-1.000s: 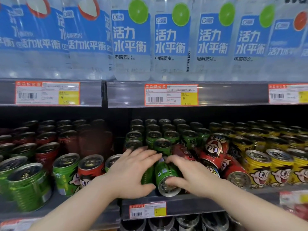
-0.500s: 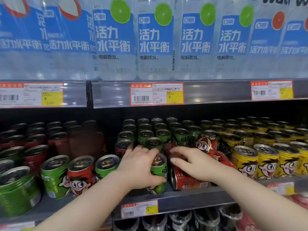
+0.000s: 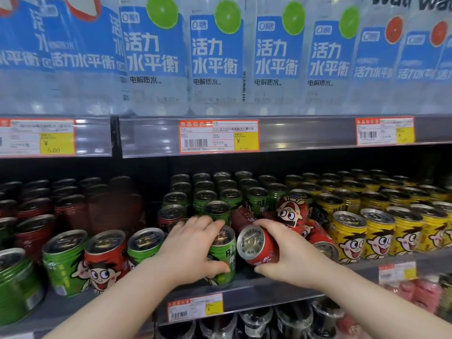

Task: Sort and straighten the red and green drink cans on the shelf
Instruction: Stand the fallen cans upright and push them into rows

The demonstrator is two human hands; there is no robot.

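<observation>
My left hand grips an upright green can at the front edge of the shelf. My right hand holds a red can tilted on its side, its lid facing me, just right of the green can. More red cans lie toppled behind and to the right of it. Upright green cans fill the rows behind. To the left, a red can stands between two green cans.
Yellow cans stand in rows at the right. Dark red cans fill the back left. Large water bottles sit on the shelf above, close over the cans. Price tags line the shelf edges.
My left hand has stood the green can upright at the shelf front. My right hand has closed round the fallen red can and lifted its lid end up. The view has shifted.
</observation>
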